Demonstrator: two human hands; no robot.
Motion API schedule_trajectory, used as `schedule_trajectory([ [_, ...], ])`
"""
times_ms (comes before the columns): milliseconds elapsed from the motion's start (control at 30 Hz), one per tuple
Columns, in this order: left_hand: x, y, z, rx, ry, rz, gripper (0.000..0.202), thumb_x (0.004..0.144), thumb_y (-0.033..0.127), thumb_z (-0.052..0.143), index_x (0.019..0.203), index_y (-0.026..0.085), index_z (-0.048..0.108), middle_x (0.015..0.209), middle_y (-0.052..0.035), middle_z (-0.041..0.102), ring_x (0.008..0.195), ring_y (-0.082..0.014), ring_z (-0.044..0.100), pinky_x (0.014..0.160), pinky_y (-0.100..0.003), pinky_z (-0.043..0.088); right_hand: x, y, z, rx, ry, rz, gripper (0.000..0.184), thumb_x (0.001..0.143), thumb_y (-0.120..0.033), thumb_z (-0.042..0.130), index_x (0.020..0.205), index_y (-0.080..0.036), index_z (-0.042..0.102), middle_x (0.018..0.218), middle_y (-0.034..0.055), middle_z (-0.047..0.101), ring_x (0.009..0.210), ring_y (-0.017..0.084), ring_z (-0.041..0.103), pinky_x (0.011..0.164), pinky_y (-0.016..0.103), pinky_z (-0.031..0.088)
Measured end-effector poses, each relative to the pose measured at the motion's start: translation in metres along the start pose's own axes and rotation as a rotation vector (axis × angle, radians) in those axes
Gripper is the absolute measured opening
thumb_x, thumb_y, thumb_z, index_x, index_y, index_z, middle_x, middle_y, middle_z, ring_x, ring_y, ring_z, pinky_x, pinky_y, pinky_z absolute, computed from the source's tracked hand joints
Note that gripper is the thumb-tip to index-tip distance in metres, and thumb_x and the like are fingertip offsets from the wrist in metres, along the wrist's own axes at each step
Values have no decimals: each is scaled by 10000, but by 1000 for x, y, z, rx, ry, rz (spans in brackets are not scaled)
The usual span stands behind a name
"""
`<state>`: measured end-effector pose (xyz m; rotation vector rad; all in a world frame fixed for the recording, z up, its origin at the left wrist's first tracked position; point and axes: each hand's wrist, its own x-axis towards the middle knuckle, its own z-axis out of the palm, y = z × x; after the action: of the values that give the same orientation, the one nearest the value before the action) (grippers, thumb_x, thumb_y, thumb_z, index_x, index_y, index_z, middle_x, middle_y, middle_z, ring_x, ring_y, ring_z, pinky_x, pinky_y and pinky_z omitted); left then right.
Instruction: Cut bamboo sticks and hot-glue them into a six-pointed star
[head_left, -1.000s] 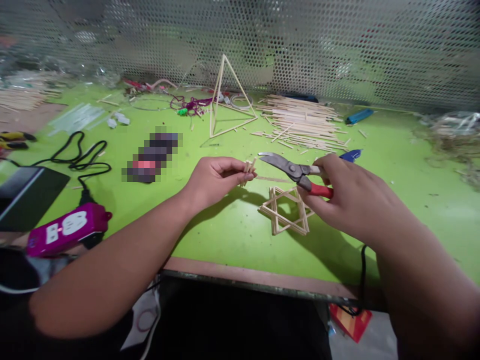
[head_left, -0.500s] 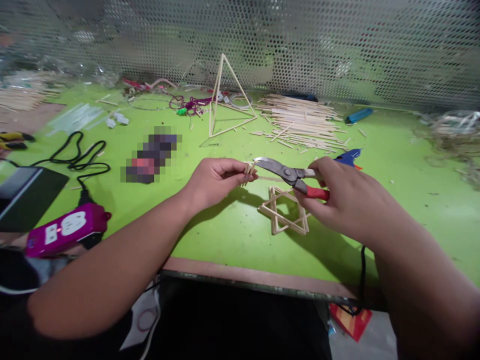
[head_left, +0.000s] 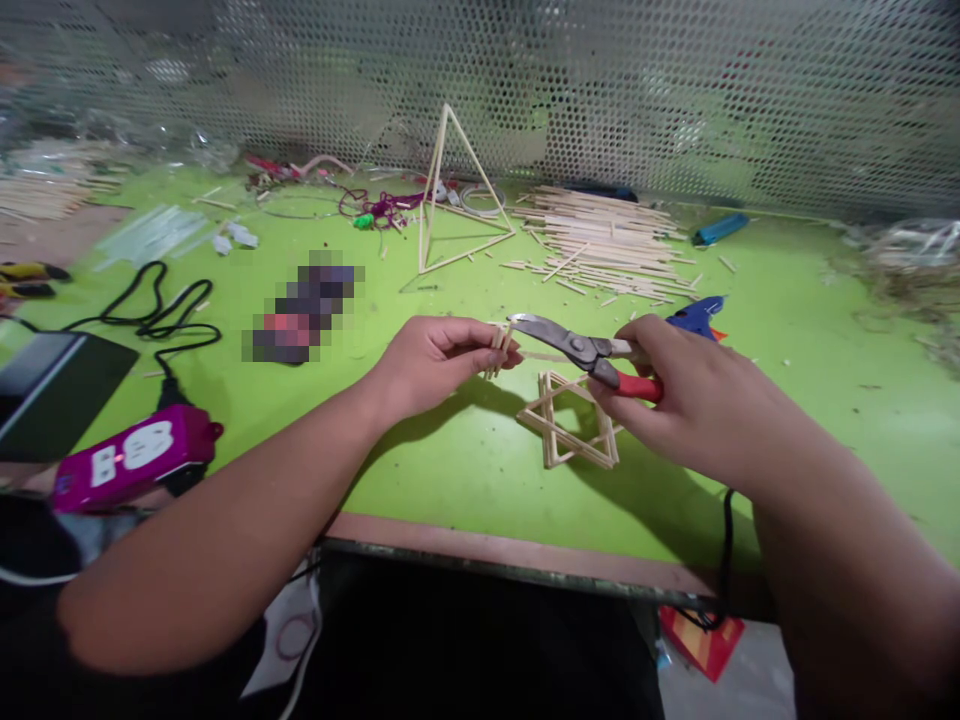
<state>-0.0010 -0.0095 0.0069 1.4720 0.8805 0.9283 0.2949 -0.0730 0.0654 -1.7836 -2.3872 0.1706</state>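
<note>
My left hand (head_left: 431,360) is closed on a small bundle of short wooden sticks (head_left: 498,350), held above the green table (head_left: 465,460). My right hand (head_left: 690,395) grips red-handled cutting pliers (head_left: 581,348); the blade tips touch the stick ends. Below the pliers a star-shaped stick frame (head_left: 570,420) lies flat on the table. A blue glue gun (head_left: 697,315) shows just behind my right hand.
A stick pyramid (head_left: 457,195) and a pile of long sticks (head_left: 600,240) stand at the back by the perforated metal screen. A pink power strip (head_left: 135,455), black cables (head_left: 161,315) and a dark tablet (head_left: 52,390) lie at the left. A blue lighter (head_left: 718,230) lies at the back right.
My right hand has brought the pliers left until the blades meet the stick ends in my left hand. The left hand has barely moved.
</note>
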Motion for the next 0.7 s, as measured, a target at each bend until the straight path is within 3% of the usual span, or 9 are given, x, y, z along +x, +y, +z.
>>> schedule_trajectory([
  [200, -1, 1, 0, 14, 12, 3, 223, 845, 378, 978, 988, 213, 935, 1015, -99, 910, 974, -264, 877, 997, -417, 703, 0, 2, 1, -13, -8, 9, 301, 967, -535, 593, 1084, -260, 558, 949, 105, 717, 751, 286, 604, 677, 388, 368],
  [700, -1, -7, -1, 109, 113, 37, 251, 816, 399, 993, 956, 203, 920, 1000, -102, 905, 953, -257, 867, 968, -405, 699, 3, 1, 0, -41, -4, 13, 304, 967, -563, 584, 1001, -264, 542, 868, 90, 694, 664, 242, 529, 643, 373, 305],
])
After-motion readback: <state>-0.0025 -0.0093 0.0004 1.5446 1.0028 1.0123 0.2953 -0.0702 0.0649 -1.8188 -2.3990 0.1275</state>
